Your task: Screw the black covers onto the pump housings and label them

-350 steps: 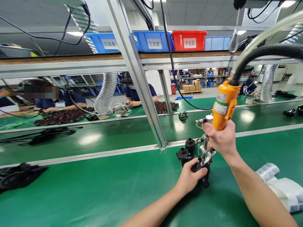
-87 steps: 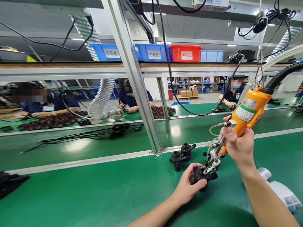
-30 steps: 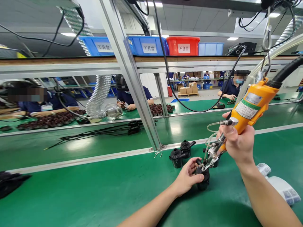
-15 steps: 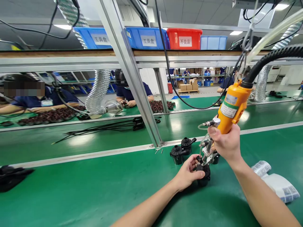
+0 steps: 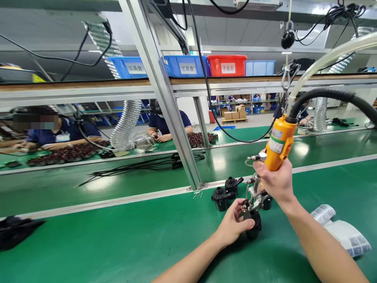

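Note:
My right hand [image 5: 277,177] is wrapped round an orange power screwdriver [image 5: 278,143] that hangs from a cable and hose. The screwdriver's metal tip end [image 5: 255,196] points down onto a black pump housing [image 5: 253,225] on the green bench. My left hand [image 5: 234,224] grips that housing from the left, thumb on its near side and fingers behind. Just beyond stand two more black pump housings [image 5: 219,196] with side spouts. Another black part [image 5: 267,202] is partly hidden behind the screwdriver and right hand.
A slanted metal post [image 5: 165,98] rises from the bench's back rail, with several small pins [image 5: 197,194] at its foot. Plastic packaging [image 5: 343,232] lies on the right, a black cloth-like item [image 5: 17,232] far left. Bins [image 5: 226,65] line the shelf above. Co-workers [image 5: 169,124] sit opposite.
The view has tilted up slightly. The screwdriver stands a little more upright, and my right hand has shifted slightly left with it. My left hand stays on the pump housing.

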`<state>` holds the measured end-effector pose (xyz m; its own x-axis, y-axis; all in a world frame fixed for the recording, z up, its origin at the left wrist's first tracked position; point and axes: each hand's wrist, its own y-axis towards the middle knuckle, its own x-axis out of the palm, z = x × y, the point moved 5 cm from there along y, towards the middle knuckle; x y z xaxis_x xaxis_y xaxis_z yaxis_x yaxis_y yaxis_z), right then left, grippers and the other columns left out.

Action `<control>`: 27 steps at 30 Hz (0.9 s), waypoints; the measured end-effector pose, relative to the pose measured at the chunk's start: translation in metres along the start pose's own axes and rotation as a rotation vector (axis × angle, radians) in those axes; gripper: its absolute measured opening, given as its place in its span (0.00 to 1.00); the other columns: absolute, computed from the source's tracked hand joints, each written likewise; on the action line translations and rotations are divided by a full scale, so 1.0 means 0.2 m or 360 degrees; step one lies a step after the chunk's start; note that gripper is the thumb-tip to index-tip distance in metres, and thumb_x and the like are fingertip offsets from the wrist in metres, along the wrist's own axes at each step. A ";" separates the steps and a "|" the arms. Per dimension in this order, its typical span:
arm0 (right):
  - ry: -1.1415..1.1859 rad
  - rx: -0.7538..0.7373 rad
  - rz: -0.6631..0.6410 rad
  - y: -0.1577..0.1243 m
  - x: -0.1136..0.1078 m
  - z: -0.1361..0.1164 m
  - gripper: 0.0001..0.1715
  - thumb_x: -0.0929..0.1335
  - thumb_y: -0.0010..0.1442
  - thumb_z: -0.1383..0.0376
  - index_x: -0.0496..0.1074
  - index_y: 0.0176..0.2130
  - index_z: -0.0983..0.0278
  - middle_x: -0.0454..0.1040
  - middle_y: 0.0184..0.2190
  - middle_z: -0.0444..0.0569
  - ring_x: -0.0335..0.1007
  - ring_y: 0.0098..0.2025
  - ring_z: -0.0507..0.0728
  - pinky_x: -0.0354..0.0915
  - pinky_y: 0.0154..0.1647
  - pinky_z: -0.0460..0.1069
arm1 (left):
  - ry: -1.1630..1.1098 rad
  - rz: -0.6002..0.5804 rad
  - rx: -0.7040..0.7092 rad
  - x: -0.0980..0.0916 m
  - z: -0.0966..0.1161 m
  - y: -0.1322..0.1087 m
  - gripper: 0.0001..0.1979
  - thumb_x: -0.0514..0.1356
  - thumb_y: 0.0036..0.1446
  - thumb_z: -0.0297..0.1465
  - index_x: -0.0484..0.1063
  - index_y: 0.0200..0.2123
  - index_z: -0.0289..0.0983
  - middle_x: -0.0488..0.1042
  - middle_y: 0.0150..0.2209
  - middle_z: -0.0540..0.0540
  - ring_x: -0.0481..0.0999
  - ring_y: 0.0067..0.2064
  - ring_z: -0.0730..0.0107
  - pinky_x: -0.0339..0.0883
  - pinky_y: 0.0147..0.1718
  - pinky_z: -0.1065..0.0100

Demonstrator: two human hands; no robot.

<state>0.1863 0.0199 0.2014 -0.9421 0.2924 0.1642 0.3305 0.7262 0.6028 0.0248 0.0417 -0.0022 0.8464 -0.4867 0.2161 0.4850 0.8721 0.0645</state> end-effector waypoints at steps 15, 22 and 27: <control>0.0153 -0.0060 0.0168 0.05 -0.14 -0.09 0.24 0.78 0.51 0.53 0.69 0.40 0.61 0.69 0.26 0.40 0.64 0.22 0.50 0.64 0.21 0.46 | 0.0177 0.0262 -0.0002 -0.04 0.01 -0.02 0.41 0.82 0.34 0.37 0.77 0.54 0.36 0.81 0.47 0.41 0.78 0.49 0.54 0.70 0.53 0.60; 0.0123 -0.0047 0.0144 0.04 -0.14 -0.12 0.24 0.77 0.51 0.53 0.69 0.41 0.61 0.68 0.24 0.40 0.63 0.21 0.50 0.63 0.21 0.46 | 0.0163 0.0241 -0.0059 -0.02 0.03 -0.02 0.39 0.82 0.34 0.37 0.79 0.53 0.35 0.84 0.43 0.42 0.80 0.45 0.56 0.72 0.49 0.61; 0.0015 -0.0038 0.0148 0.02 -0.09 -0.09 0.23 0.77 0.50 0.53 0.68 0.36 0.62 0.66 0.22 0.39 0.61 0.21 0.49 0.62 0.21 0.46 | 0.0162 0.0165 -0.0075 0.01 0.06 -0.01 0.35 0.81 0.34 0.37 0.80 0.49 0.35 0.83 0.41 0.45 0.79 0.42 0.59 0.70 0.46 0.64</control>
<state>0.2029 0.0065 0.2162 -0.9080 0.3519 0.2274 0.4150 0.6812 0.6030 0.0224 0.0387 0.0088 0.9094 -0.3986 0.1190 0.4013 0.9159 0.0006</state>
